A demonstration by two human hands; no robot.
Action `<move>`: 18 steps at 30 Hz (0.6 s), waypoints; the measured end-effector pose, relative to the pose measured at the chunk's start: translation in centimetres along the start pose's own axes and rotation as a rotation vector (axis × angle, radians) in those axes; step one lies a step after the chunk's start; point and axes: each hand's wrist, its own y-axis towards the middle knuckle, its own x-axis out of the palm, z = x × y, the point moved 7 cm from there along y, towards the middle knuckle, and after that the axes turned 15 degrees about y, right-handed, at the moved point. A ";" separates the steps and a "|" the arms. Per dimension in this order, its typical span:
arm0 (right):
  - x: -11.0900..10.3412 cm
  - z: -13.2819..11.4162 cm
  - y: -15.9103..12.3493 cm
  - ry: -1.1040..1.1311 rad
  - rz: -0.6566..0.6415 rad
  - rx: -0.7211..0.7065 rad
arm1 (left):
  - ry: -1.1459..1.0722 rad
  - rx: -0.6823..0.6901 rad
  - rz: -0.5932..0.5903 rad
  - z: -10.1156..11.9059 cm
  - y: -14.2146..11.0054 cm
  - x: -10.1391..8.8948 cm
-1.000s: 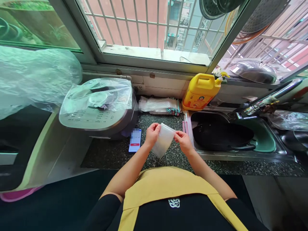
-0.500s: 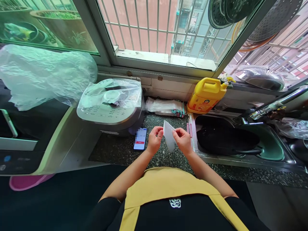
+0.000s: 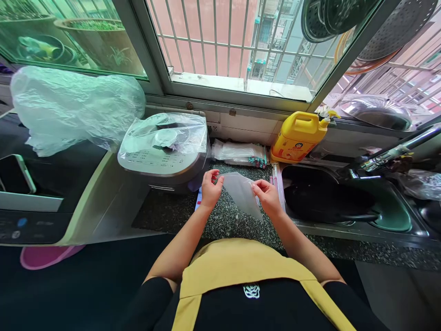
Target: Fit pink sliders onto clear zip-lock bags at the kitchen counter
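A thin, translucent white triangular plastic sheet or bag is spread out above the speckled counter. My right hand pinches its right edge between thumb and fingers. At the left corner is my left hand, its fingers curved and apart, the thumb tip beside the sheet's edge; whether they touch is unclear. A tiny red and green patch, too small to name, shows between those fingers. Partly hidden behind my left wrist lies a phone.
A rice cooker under clear plastic stands at left. Behind my hands are flat plastic packs with teal and pink ends. A yellow pump jug stands beside the sink, which holds a black pan. Another phone lies far left.
The triangular sheet has swung from nearly edge-on to spread flat. My left hand has moved left, covering most of the phone, and its fingers have parted. The view has shifted slightly left.
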 end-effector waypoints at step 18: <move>3.7 -1.7 -0.8 -0.437 -0.155 -0.295 | -0.278 -0.073 -0.579 4.5 -3.0 2.8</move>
